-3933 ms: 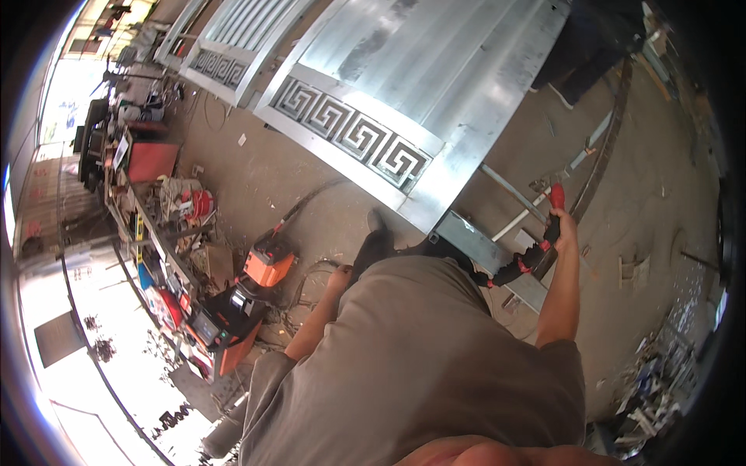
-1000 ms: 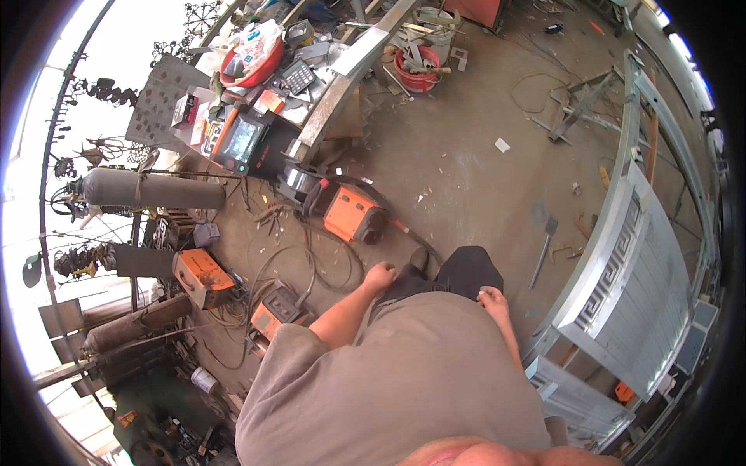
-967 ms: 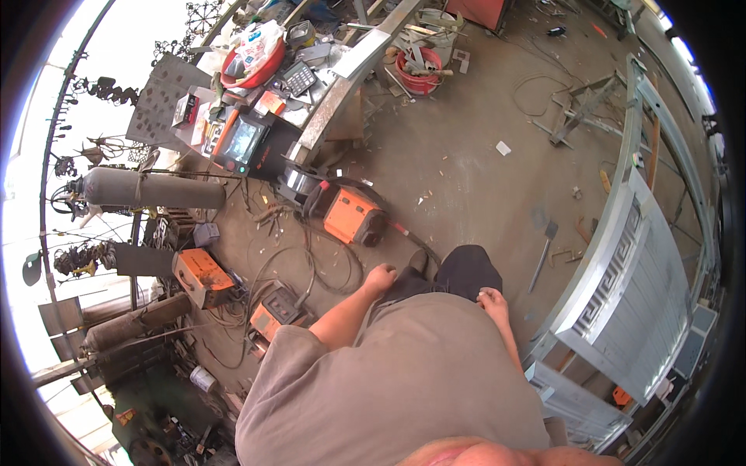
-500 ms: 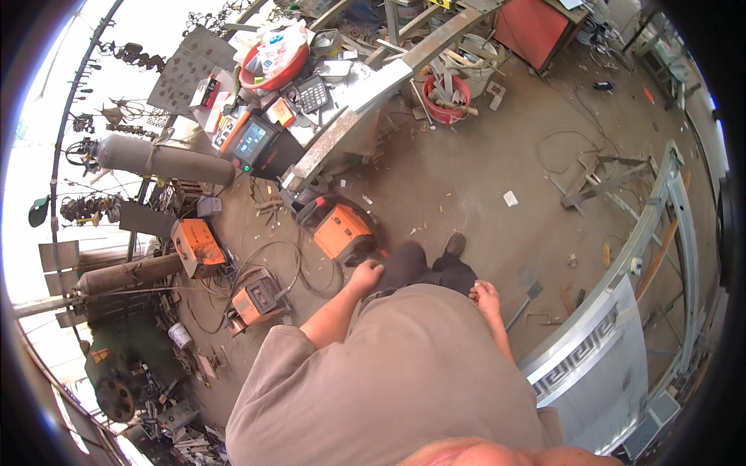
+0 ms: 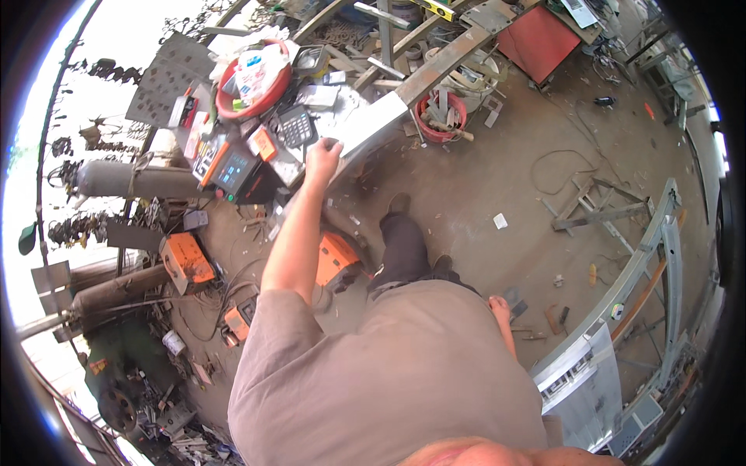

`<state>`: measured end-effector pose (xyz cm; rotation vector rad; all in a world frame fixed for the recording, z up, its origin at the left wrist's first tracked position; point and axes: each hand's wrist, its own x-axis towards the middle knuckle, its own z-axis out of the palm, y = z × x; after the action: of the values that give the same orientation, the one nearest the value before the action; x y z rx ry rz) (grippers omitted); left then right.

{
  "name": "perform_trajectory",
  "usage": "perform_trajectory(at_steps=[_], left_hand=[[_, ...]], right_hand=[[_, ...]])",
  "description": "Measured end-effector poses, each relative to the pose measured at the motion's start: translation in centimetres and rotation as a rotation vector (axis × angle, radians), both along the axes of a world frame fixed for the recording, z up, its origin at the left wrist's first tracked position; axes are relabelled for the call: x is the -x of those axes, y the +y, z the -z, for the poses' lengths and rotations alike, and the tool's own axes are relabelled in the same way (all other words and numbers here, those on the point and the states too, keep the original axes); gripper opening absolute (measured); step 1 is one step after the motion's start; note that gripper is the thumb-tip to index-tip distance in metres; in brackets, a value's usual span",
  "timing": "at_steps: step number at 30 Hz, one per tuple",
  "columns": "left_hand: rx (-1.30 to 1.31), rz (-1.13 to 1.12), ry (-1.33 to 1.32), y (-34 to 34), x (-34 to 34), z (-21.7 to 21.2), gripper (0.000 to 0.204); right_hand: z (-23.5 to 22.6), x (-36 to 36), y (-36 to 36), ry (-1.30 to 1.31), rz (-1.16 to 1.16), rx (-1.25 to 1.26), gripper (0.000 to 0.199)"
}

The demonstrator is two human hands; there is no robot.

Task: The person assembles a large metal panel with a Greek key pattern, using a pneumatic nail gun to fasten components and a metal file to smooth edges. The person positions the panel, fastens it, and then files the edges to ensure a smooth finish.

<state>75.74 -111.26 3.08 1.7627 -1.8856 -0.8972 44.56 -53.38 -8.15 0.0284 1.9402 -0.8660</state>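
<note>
Head view: left hand [image 5: 322, 158] stretched forward, fingers resting on near end of long metal beam [image 5: 423, 81]; beam runs diagonally up-right across cluttered counter [image 5: 311, 101]; right hand [image 5: 498, 307] hangs empty, fingers loosely curled.

Sunlit workshop with a dusty concrete floor [image 5: 497, 179], a cluttered workbench [image 5: 365, 128] and scattered metal scrap

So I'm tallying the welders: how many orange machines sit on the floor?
3: one beside the left forearm, one further left, one small below; clutter may hide more.
</note>
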Motion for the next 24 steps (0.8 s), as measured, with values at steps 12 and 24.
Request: perform_trajectory(at_steps=[12, 24], left_hand=[[-0.338, 0.361, -0.685, -23.2, 7.6, 16.1, 0.034], [-0.149, 0.724, -0.614, -24.8, 10.5, 13.6, 0.023]], right_hand=[[0.7, -11.0, -9.4, 0.038, -0.007, -0.198, 0.033], [-2.3, -15.1, -20.5, 0.125, 0.074, -0.376, 0.039]])
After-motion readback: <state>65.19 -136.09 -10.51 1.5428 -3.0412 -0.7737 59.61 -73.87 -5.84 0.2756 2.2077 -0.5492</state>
